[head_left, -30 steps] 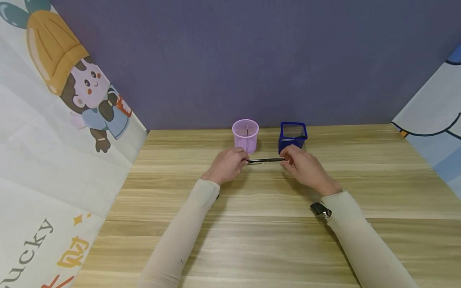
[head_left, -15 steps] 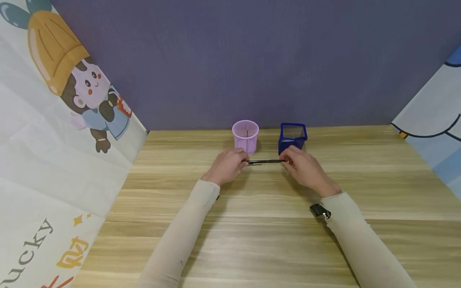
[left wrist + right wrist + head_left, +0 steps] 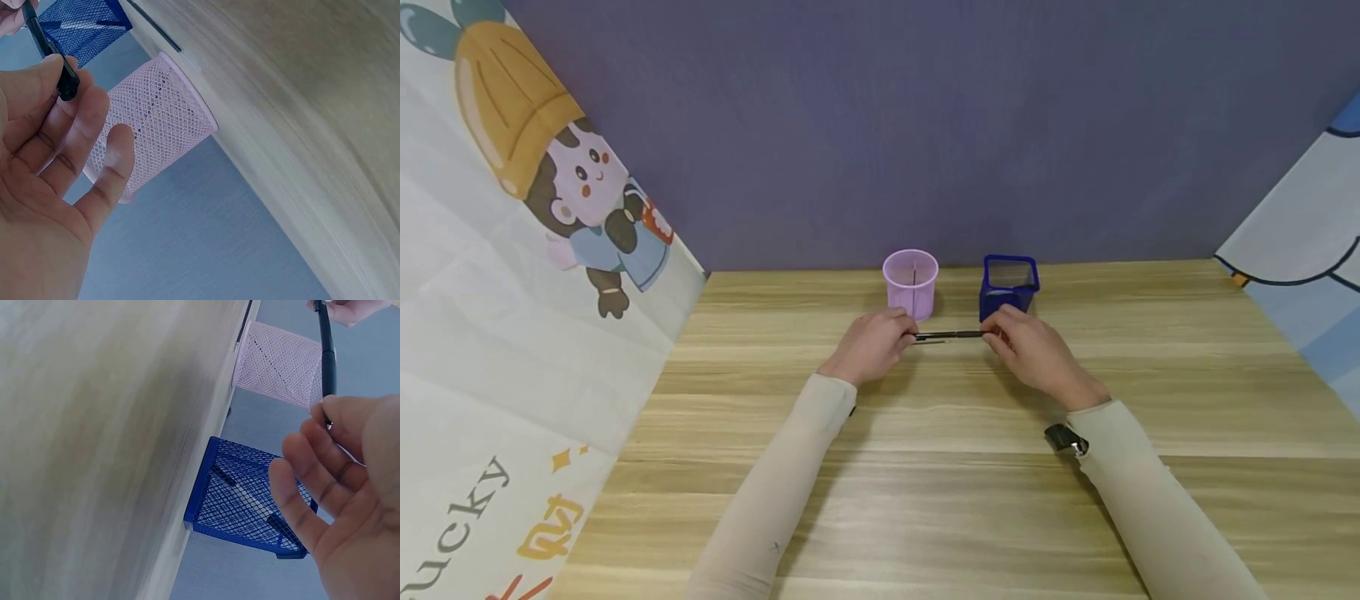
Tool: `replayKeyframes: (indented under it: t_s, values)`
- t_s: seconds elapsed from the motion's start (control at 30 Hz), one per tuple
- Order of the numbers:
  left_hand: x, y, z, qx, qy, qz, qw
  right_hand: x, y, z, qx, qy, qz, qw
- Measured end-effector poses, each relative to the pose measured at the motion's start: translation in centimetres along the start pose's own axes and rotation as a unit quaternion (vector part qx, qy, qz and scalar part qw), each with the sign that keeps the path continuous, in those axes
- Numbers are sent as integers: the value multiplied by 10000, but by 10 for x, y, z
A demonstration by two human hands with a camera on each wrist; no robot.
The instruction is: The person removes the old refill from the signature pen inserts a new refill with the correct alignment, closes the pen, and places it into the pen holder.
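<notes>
A black pen (image 3: pixel 951 335) is held level just above the table, between both hands. My left hand (image 3: pixel 871 343) pinches its clip end (image 3: pixel 67 84) between thumb and fingers, the other fingers loosely bent. At the opposite end, my right hand (image 3: pixel 1033 348) pinches the pen near its point (image 3: pixel 329 422) with thumb and forefinger. Behind the left hand stands a pink mesh pen cup (image 3: pixel 912 296); a thin dark stick shows inside it. The square blue mesh pen holder (image 3: pixel 250 494) stands behind the right hand, with pens visible through its mesh.
A thin dark stick (image 3: pixel 156 26) lies on the wooden table (image 3: pixel 925 500) beneath the held pen. A dark blue-grey panel (image 3: pixel 910 125) rises along the table's back edge. Printed white cloths hang at the left (image 3: pixel 490 333) and right sides.
My right fingertips have shifted slightly left, covering more of the pen's point. The left hand, the pen cup and the pen holder stay where they were.
</notes>
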State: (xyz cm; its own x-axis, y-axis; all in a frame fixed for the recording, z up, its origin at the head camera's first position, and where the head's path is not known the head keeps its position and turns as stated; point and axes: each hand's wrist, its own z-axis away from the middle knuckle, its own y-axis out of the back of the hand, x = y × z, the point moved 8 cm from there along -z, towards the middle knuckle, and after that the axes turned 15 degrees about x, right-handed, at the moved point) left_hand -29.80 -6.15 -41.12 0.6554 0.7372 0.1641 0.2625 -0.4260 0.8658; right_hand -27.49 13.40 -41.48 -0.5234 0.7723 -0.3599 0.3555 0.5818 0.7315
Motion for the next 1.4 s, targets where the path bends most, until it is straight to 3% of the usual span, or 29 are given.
replayKeyframes:
  t_s: [0.63, 0.93, 1.4]
  values:
    - [0, -1, 0, -81, 45, -2, 10000, 0, -2, 0, -129, 32, 12, 9999]
    - [0, 0, -1, -4, -3, 12, 10000, 2, -1, 1, -122, -150, -114, 9997]
    - [1, -2, -1, 0, -19, 29, 10000, -2, 2, 1, 18, -3, -31, 10000]
